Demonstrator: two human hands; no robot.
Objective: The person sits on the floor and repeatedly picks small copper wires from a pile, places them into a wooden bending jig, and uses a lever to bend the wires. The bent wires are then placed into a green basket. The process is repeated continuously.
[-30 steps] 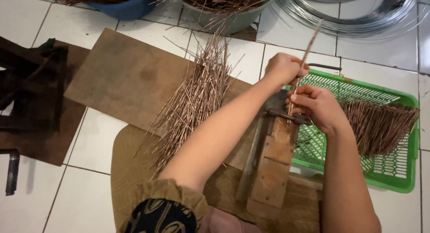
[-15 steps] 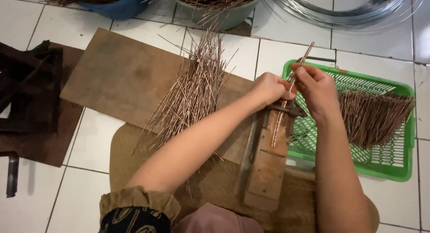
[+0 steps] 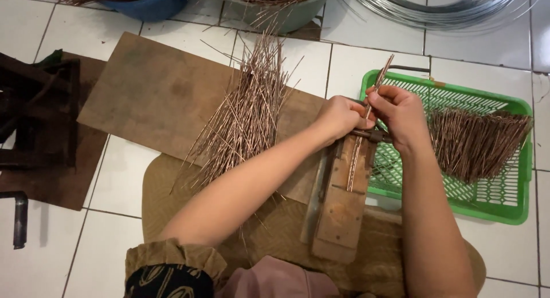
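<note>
Brown board (image 3: pixel 154 91) lies on the tiled floor at ten o'clock, and a loose pile of thin sticks (image 3: pixel 243 117) rests on its right end. Right of centre, the left hand (image 3: pixel 341 117) and right hand (image 3: pixel 401 117) touch, both closed on a small bundle of sticks (image 3: pixel 375 89) standing tilted over a wooden block (image 3: pixel 344 195). At three o'clock a green basket (image 3: pixel 510 200) holds more sticks.
</note>
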